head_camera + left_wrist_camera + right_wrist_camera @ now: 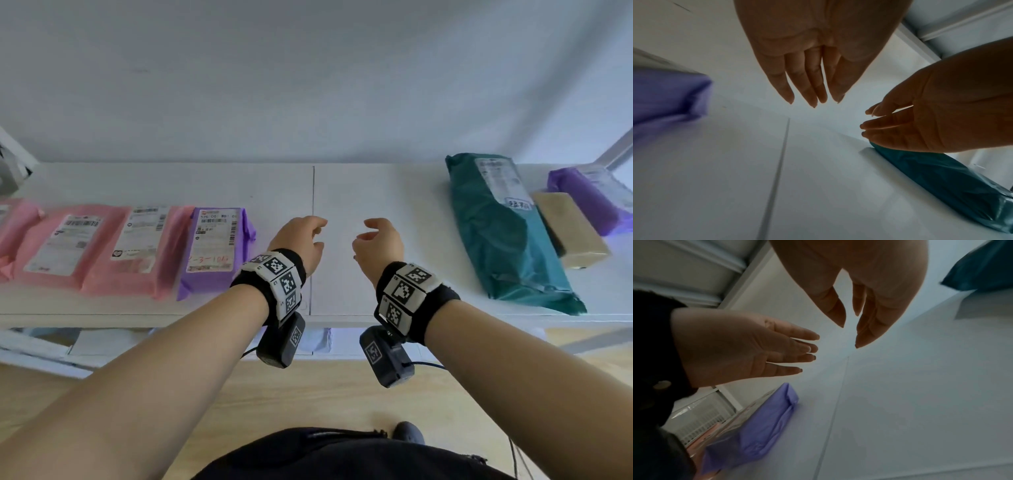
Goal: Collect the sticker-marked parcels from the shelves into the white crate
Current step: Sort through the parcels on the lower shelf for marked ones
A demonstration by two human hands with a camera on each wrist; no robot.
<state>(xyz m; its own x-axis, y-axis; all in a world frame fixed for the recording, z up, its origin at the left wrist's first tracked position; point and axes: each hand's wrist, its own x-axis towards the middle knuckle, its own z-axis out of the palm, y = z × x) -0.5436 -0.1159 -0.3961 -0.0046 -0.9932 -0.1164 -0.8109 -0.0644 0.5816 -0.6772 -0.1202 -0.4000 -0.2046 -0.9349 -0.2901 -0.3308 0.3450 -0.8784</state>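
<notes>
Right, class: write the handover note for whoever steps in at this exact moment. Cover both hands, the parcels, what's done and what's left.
Left hand: open, empty, over the bare middle of the white shelf.
Right hand: open, empty, beside it.
Parcels: pink parcels and a purple parcel lie left of the hands; a teal parcel, a brown box and another purple parcel lie right.
Done: nothing in hand; the white crate is out of view.
Left: no sticker marks can be made out here, so check each parcel, then carry the marked ones to the crate.
</notes>
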